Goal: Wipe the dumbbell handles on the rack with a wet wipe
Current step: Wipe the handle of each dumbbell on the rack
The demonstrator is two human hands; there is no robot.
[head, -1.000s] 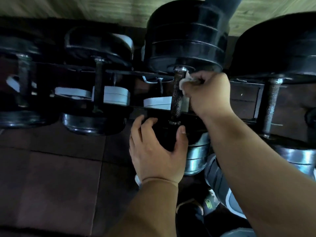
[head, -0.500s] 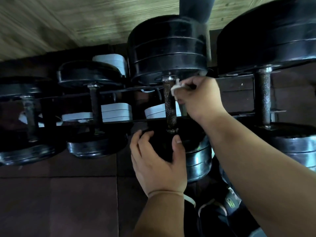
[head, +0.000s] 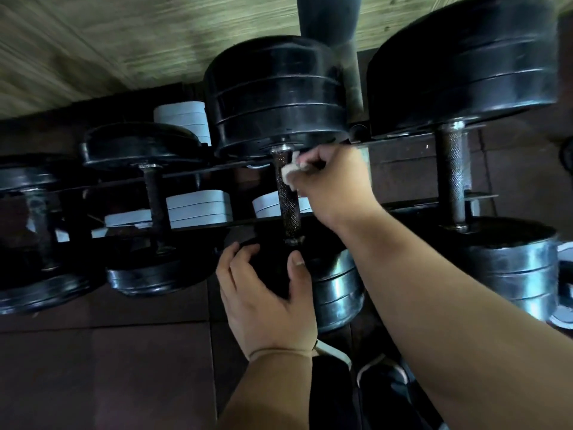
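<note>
The rack (head: 217,170) runs off both sides, its far-left dumbbell lost in shadow and blur. The middle dumbbell (head: 276,94) lies across the rails. Its near plates are partly covered by the left hand (head: 263,299), which rests there with fingers spread and lightly bent, gripping nothing. The right hand (head: 331,184) is curled, pinching the wet wipe (head: 289,173) against the top of the knurled handle (head: 288,209), just under the far plates. Only a white corner of the wipe shows; the fingertips are hidden.
</note>
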